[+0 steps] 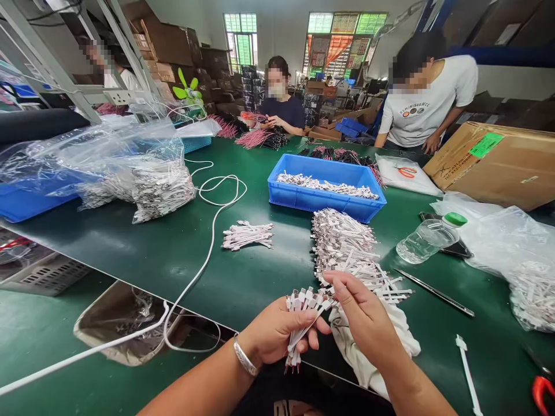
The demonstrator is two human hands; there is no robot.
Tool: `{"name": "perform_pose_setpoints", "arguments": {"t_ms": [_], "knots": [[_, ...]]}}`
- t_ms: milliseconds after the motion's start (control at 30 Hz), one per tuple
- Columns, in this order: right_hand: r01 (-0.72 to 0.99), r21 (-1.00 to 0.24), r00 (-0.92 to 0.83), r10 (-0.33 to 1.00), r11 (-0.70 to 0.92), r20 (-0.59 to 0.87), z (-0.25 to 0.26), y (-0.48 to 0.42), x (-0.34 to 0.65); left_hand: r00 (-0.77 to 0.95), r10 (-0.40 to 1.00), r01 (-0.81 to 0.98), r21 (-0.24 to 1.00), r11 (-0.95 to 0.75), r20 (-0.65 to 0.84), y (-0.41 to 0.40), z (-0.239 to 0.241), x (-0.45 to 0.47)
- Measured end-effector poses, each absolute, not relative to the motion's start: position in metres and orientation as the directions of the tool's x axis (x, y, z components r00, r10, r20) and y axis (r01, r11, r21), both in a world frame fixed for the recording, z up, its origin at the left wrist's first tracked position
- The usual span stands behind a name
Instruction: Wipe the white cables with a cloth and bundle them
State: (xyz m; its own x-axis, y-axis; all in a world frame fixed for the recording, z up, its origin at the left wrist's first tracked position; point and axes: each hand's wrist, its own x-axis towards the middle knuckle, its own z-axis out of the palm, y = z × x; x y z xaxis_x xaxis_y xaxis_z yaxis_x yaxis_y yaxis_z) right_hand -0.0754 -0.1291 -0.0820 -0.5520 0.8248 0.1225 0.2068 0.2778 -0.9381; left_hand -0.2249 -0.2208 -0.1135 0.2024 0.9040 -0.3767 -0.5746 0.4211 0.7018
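Right now my left hand (277, 332) is closed around a bundle of short white wire leads (302, 315), thumb pressed across the fingers so the bundle stands nearly upright, with the flat white ends fanned out on top and the reddish tips poking out below my fist. My right hand (366, 318) comes in from the right, with thumb and forefinger pinching at the top ends of that same bundle. Both hands hover at the near edge of the green counter (260, 271), just above a crumpled white cloth (362, 355). A silver bracelet (244, 358) sits on my left wrist. Just beyond my hands lies a big loose pile of the same leads (344, 242), and to its left, apart from it, a smaller heap (247, 235). Behind the pile stands a blue plastic bin (325, 199) with more leads inside. A clear water bottle (429, 238) with a green cap lies on its side to the right of the pile, and a thin metal strip (433, 292) rests near it. A long white cable (217, 231) loops across the counter on my left, past clear plastic bags (160, 185) full of leads. A single lead (468, 372) lies alone at the right. Across the counter a seated person (281, 107) handles red wires, and another person (427, 98) leans beside a cardboard box (498, 162).
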Motion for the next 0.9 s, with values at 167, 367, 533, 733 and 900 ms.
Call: {"name": "perform_pose_setpoints", "arguments": {"t_ms": [167, 367, 533, 733, 900], "knots": [[0.212, -0.94, -0.549, 0.828, 0.268, 0.113, -0.0829, -0.1291, -0.0766, 0.205, 0.905, -0.581, 0.697, 0.42, -0.374, -0.2211, -0.1149, -0.2249], [0.218, -0.943, -0.521, 0.847, 0.254, 0.108, -0.0834, -0.1285, -0.0763, 0.198, 0.909, -0.6, 0.688, 0.409, -0.367, -0.2211, -0.1169, -0.226], [0.22, -0.941, -0.508, 0.854, 0.256, 0.113, -0.0845, -0.1286, -0.0759, 0.202, 0.91, -0.611, 0.679, 0.407, -0.363, -0.2211, -0.1172, -0.2263], [0.196, -0.961, -0.505, 0.86, 0.197, 0.073, -0.0833, -0.1321, -0.0756, 0.22, 0.904, -0.575, 0.7, 0.423, -0.366, -0.222, -0.1161, -0.2245], [0.185, -0.965, -0.502, 0.862, 0.186, 0.07, -0.0805, -0.1339, -0.0783, 0.221, 0.909, -0.575, 0.705, 0.415, -0.354, -0.222, -0.1158, -0.2244]]}}
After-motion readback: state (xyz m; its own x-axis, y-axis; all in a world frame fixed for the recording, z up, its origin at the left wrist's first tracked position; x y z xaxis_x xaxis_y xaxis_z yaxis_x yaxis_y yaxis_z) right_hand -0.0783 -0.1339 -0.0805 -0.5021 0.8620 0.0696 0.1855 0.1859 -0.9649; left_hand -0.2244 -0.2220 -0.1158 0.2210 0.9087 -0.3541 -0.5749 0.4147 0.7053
